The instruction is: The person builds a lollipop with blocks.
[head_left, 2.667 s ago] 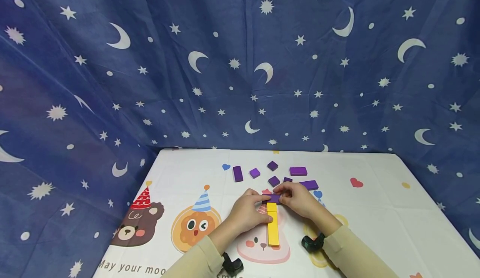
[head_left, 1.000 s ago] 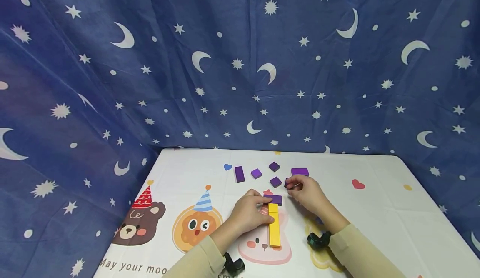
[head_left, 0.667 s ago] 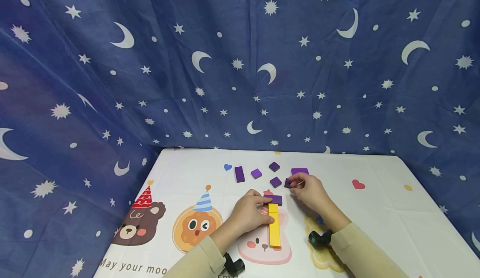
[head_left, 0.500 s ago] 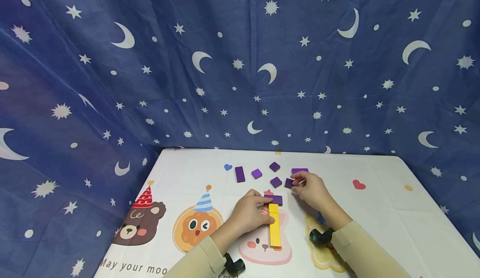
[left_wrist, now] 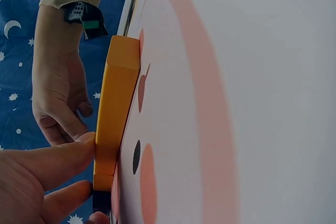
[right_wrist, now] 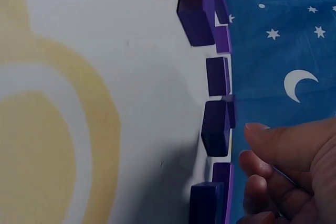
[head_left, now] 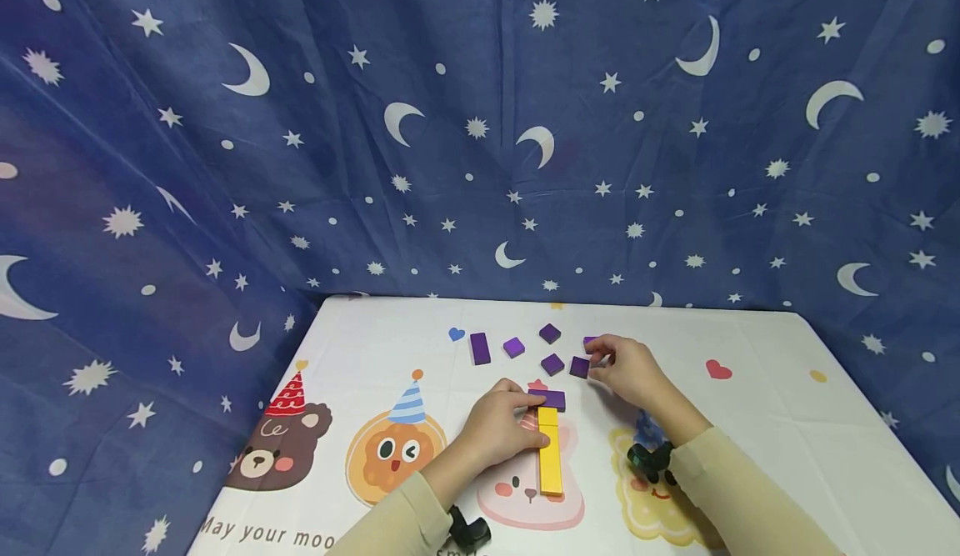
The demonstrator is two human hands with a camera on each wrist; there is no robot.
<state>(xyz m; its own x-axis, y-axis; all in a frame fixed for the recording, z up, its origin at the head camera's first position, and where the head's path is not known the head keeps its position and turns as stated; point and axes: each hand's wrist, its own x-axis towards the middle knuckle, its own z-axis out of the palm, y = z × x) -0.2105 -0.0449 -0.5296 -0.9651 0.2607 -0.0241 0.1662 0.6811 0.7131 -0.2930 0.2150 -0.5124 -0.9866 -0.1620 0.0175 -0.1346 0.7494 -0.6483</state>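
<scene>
My left hand (head_left: 491, 424) touches the left side of a yellow column (head_left: 550, 460) with its thumb; its index finger rests at the left end of a purple block (head_left: 552, 400) lying across the column's top. In the left wrist view the straight thumb presses the yellow block (left_wrist: 114, 108). My right hand (head_left: 630, 366) hovers beside a small purple block (head_left: 580, 367) and partly covers another purple block (head_left: 590, 342). The right wrist view shows the right hand (right_wrist: 294, 174) with loosely bent fingers apart from the thumb, nothing between them, next to a row of purple blocks (right_wrist: 216, 127).
Behind the column lie several purple blocks: an upright-lying long one (head_left: 480, 348) at the left and small ones (head_left: 513, 348) near the middle. A cartoon-printed white cloth (head_left: 787, 423) covers the table. A blue star-patterned curtain (head_left: 480, 206) hangs behind it.
My right hand has left the purple block atop the column, touched the small purple block, and moved right off it. That small block sits slightly turned. My left hand stays in place.
</scene>
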